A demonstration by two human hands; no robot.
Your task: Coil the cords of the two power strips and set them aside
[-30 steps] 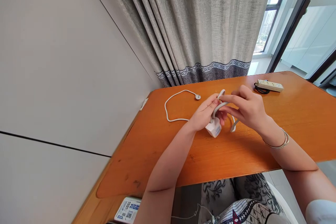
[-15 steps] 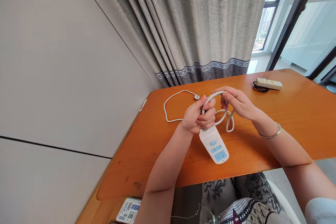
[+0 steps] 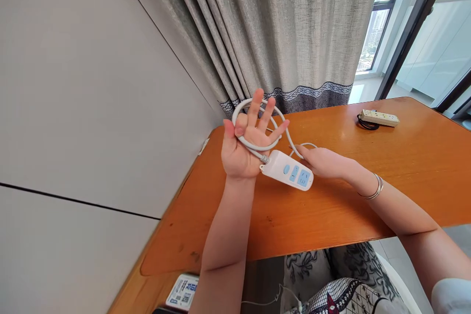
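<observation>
A white power strip [image 3: 287,170] with blue sockets hangs tilted by its cable end at my left hand [image 3: 246,149]. That hand is palm up, with several fingers spread, while the bent forefinger and thumb hold a loop of the white power cord [image 3: 257,148]. The cord circles behind and across the fingers. On the right, my right hand [image 3: 324,161] is closed over the cord's running length, fingertips partly hidden. From there a thin stretch of cord drops behind it to the table. The plug is hidden.
The orange wooden table [image 3: 371,196] spans the view below my hands. A beige power strip [image 3: 379,117] with a black cord lies at its far right. A grey curtain [image 3: 294,34] hangs behind, and a white panel wall [image 3: 91,108] borders the left. A printed box [image 3: 183,291] sits lower left.
My left hand has moved left and turned palm up, its fingers spreading inside the cord loop. The white power strip has swung up to a flatter slant. My right hand has lowered.
</observation>
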